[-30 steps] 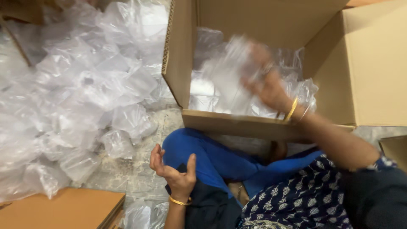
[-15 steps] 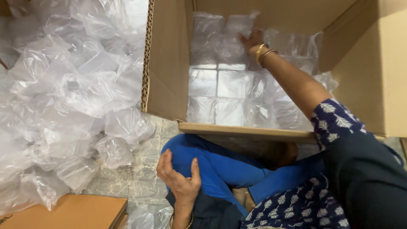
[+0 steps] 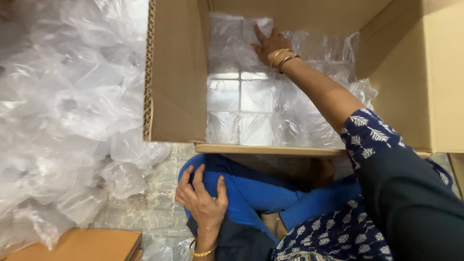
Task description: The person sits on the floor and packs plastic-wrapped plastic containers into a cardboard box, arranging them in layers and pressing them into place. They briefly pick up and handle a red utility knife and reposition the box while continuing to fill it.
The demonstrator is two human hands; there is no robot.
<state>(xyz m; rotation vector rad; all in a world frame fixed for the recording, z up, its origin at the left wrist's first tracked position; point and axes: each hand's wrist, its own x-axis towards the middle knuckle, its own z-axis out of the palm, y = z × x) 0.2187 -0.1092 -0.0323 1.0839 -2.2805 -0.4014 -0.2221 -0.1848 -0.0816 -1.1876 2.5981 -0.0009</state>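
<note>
Head view. The large open brown cardboard carton point(image 3: 176, 72) is lying with its mouth toward the person, and rows of clear plastic-wrapped square packets point(image 3: 241, 96) are already lining its far wall in a neat grid; by my judgement the packing is partway along, since the pile of loose clear plastic bags point(image 3: 63, 106) is lying on the floor at 9 o'clock from the carton, well apart from the stacked grid. The upper right part of the grid, toward 1 o'clock, is looking crumpled and less orderly.

The right hand point(image 3: 270, 46) is reaching deep into the carton, arm stretched out toward 12 o'clock, two gold bangles at the wrist. Its fingers point(image 3: 258, 33) are lying flat and spread, pressing on a packet in the top row; nothing is being clamped, palm simply bearing against the plastic.

The left hand point(image 3: 203, 198) is resting at 6 o'clock, below the carton's near edge, fingers apart and draped over the blue cloth-covered knee point(image 3: 251, 188). It is holding nothing. A flat brown cardboard sheet point(image 3: 77, 246) is lying at 7 o'clock.
</note>
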